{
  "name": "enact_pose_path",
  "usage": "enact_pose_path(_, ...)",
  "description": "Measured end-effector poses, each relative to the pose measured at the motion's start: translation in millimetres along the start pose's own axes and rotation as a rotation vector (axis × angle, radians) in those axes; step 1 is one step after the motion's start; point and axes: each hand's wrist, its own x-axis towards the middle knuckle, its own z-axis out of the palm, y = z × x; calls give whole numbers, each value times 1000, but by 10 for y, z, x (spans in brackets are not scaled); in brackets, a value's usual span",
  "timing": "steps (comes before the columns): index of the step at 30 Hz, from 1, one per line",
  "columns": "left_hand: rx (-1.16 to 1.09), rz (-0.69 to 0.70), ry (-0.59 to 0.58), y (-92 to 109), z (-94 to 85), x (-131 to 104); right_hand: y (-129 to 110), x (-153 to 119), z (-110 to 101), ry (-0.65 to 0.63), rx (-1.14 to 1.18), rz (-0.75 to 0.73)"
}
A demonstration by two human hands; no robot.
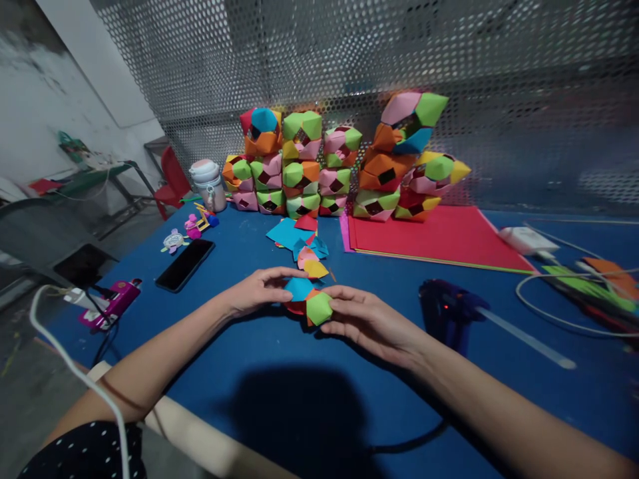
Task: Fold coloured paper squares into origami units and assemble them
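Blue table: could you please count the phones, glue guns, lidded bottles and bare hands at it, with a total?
Phone: 1
Glue gun: 1
Lidded bottle: 1
Left hand and right hand, both on folded paper: 2
Total: 5

- A gap lies between the left hand (259,291) and the phone (186,265)
- Bare desk (394,269) separates the right hand (369,319) from the glue gun (452,306)
- Loose paper pieces (287,234) block straight ahead, stacked paper shapes (299,174) behind
- Nearer than both hands is open room, a black cable (409,445) crossing
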Motion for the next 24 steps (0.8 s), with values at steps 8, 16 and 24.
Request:
enact_pose_path(8,24,-30,15,-27,22,-15,39,29,0,34,0,-60)
enact_pose_path(16,135,25,40,-40,76,-15,70,45,2,150,-26,-174)
enact_pose_path(24,501,335,80,-50,74,-25,151,65,-78,207,-285,-349)
